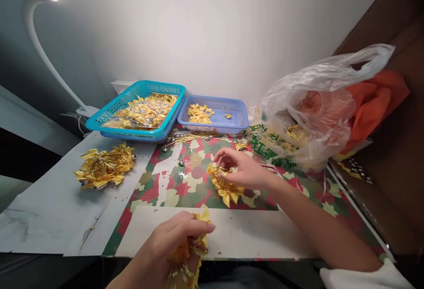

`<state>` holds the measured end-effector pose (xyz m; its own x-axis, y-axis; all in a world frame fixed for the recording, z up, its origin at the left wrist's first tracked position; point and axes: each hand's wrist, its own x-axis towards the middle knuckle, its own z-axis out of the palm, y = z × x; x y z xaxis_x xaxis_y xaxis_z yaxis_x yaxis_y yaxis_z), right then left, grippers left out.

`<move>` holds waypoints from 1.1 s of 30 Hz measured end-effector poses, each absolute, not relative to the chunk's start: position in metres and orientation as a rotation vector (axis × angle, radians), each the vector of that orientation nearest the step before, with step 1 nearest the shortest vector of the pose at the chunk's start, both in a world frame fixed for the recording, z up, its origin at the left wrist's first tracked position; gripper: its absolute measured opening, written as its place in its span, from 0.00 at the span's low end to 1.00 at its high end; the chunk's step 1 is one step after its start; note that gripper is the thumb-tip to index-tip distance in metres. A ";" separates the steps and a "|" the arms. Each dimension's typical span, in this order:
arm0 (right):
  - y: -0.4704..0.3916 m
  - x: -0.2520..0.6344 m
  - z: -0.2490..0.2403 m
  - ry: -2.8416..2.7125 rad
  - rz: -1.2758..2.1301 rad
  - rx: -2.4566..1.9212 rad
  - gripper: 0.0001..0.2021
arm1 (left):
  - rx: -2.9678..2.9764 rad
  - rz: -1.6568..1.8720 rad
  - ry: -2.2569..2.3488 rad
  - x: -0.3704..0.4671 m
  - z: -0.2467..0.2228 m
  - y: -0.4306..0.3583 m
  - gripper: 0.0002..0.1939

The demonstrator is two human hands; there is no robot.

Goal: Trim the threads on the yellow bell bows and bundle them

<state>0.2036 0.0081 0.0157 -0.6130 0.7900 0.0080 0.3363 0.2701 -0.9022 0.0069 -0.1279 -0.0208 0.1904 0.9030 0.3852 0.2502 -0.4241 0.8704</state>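
Note:
My left hand (168, 245), low at the table's front edge, is wrapped round a bunch of yellow bows (202, 227) with gold ties. Farther forward and to the right, my right hand (240, 170) has its curled fingers on a cluster of yellow bows (228, 192) lying on the patterned mat (185, 187). Gold strands show between thumb and fingers there. A separate pile of yellow bows with gold ties and silver bells (106, 165) rests on the white sheet at the left.
Behind stand a teal basket (135, 135) of bows and bells and a blue basket (215, 127) with some bows. A plastic bag (308, 103) fills the right side. A lamp (49, 64) rises at the left. Loose bells (181, 163) dot the mat.

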 end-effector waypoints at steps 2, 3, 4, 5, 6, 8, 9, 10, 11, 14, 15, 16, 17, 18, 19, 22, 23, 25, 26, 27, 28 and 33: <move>-0.003 0.199 0.009 -2.053 1.166 -1.067 0.12 | 1.740 1.212 1.042 0.015 -0.017 -0.130 0.07; -0.009 0.196 0.007 -2.058 1.095 -1.083 0.13 | 1.721 1.187 1.014 0.018 -0.017 -0.130 0.08; -0.016 0.193 0.004 -2.073 1.041 -1.083 0.14 | 1.720 1.168 0.985 0.020 -0.018 -0.129 0.10; -0.024 0.191 0.002 -2.080 1.011 -1.075 0.15 | 1.730 1.164 0.961 0.022 -0.020 -0.127 0.12; -0.031 0.189 0.000 -2.076 1.005 -1.067 0.16 | 1.757 1.173 0.944 0.023 -0.023 -0.126 0.15; -0.044 0.188 -0.004 -2.006 1.010 -1.056 0.16 | 1.824 1.214 0.946 0.024 -0.032 -0.122 0.18; -0.049 0.188 -0.007 -1.952 1.012 -1.048 0.17 | 1.848 1.240 0.957 0.025 -0.036 -0.121 0.19; -0.054 0.189 -0.010 -1.894 1.007 -1.040 0.16 | 1.866 1.277 0.969 0.025 -0.039 -0.120 0.19; -0.058 0.191 -0.014 -1.839 0.997 -1.033 0.15 | 1.884 1.319 0.973 0.026 -0.042 -0.119 0.19; -0.066 0.195 -0.023 -1.724 0.950 -1.034 0.10 | 1.970 1.449 0.964 0.026 -0.044 -0.118 0.18; -0.068 0.196 -0.025 -1.704 0.937 -1.036 0.10 | 2.006 1.473 0.965 0.027 -0.043 -0.118 0.18; -0.069 0.196 -0.026 -1.687 0.932 -1.041 0.10 | 2.035 1.488 0.974 0.027 -0.043 -0.118 0.18; -0.070 0.196 -0.027 -1.670 0.931 -1.044 0.10 | 2.046 1.499 0.992 0.028 -0.043 -0.118 0.17; -0.071 0.196 -0.026 -1.655 0.938 -1.048 0.10 | 2.040 1.507 1.012 0.029 -0.043 -0.118 0.17; -0.072 0.195 -0.026 -1.642 0.950 -1.055 0.10 | 2.018 1.513 1.030 0.031 -0.044 -0.118 0.17; -0.072 0.194 -0.022 -1.630 0.985 -1.099 0.12 | 1.877 1.484 1.085 0.037 -0.048 -0.119 0.17; -0.072 0.194 -0.020 -1.639 0.986 -1.120 0.12 | 1.817 1.461 1.109 0.039 -0.049 -0.118 0.17; -0.070 0.195 -0.017 -1.681 0.979 -1.168 0.13 | 1.707 1.401 1.156 0.044 -0.048 -0.117 0.18; -0.069 0.195 -0.016 -1.712 0.975 -1.191 0.13 | 1.659 1.371 1.172 0.046 -0.047 -0.116 0.18; -0.068 0.195 -0.015 -1.741 0.977 -1.209 0.12 | 1.615 1.344 1.183 0.047 -0.046 -0.115 0.18; -0.066 0.195 -0.013 -1.766 0.982 -1.223 0.12 | 1.578 1.327 1.188 0.048 -0.045 -0.114 0.17; -0.050 0.197 -0.006 -1.792 0.953 -1.230 0.11 | 1.582 1.293 1.176 0.043 -0.044 -0.110 0.09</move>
